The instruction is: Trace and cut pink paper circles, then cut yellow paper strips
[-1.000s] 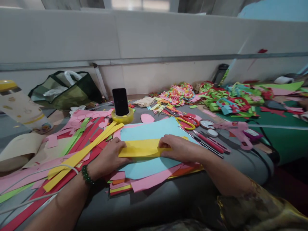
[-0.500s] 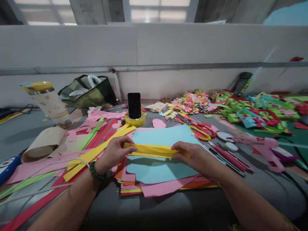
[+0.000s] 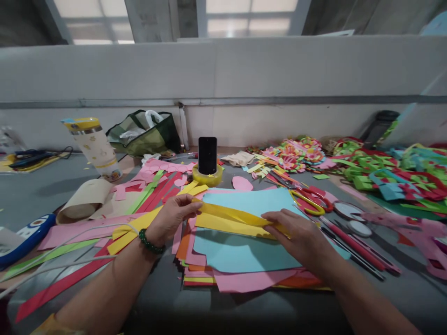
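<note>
A folded yellow paper point(image 3: 232, 218) is held up off a stack of coloured sheets, with a light blue sheet point(image 3: 244, 232) on top. My left hand point(image 3: 172, 218) pinches the paper's left end, and a green bead bracelet sits on that wrist. My right hand point(image 3: 295, 230) pinches its right end close to the stack. Long yellow, red, pink and green paper strips point(image 3: 139, 218) lie to the left of the stack.
A black phone point(image 3: 207, 155) stands in a yellow tape roll point(image 3: 207, 176) behind the sheets. Scissors with red and yellow handles point(image 3: 309, 197), pens and a pink glue gun point(image 3: 419, 230) lie at right. Cut paper decorations point(image 3: 349, 160) are heaped at the back right. A bottle point(image 3: 92, 146) and a green bag point(image 3: 145, 132) stand at left.
The yellow paper lay pressed flat on the blue sheet under both hands; both hands have since lifted it by its ends. The view has tilted up and shifted.
</note>
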`<act>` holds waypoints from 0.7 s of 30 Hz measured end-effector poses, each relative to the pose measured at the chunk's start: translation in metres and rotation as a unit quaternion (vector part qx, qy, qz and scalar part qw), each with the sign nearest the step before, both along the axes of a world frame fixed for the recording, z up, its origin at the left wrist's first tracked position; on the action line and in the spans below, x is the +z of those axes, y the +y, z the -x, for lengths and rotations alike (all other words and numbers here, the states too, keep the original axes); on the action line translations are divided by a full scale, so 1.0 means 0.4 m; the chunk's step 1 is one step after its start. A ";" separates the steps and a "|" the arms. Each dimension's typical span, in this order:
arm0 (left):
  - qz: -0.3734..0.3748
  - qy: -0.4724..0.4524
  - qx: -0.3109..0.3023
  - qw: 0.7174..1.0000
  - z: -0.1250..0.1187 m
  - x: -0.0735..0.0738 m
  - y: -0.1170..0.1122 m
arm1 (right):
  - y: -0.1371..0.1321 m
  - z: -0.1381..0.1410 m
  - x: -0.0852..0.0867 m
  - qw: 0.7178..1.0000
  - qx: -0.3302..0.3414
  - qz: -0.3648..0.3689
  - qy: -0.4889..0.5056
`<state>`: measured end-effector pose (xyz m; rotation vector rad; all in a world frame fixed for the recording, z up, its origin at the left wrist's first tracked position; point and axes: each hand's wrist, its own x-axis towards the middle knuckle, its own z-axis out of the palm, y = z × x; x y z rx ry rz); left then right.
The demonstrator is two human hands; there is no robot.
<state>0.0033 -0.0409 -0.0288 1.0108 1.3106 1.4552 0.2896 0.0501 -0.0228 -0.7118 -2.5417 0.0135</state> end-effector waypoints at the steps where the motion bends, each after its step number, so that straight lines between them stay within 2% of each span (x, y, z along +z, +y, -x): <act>1: 0.002 -0.008 0.004 1.000 0.001 -0.002 0.001 | 0.000 0.000 -0.001 1.000 0.000 -0.001 0.004; 14: 0.016 0.002 0.026 1.000 0.006 -0.008 0.005 | 0.014 -0.014 -0.012 0.997 -0.016 0.079 0.007; 21: 0.020 0.012 0.028 0.999 0.010 -0.011 0.004 | 0.011 -0.007 0.004 0.995 -0.012 0.102 -0.014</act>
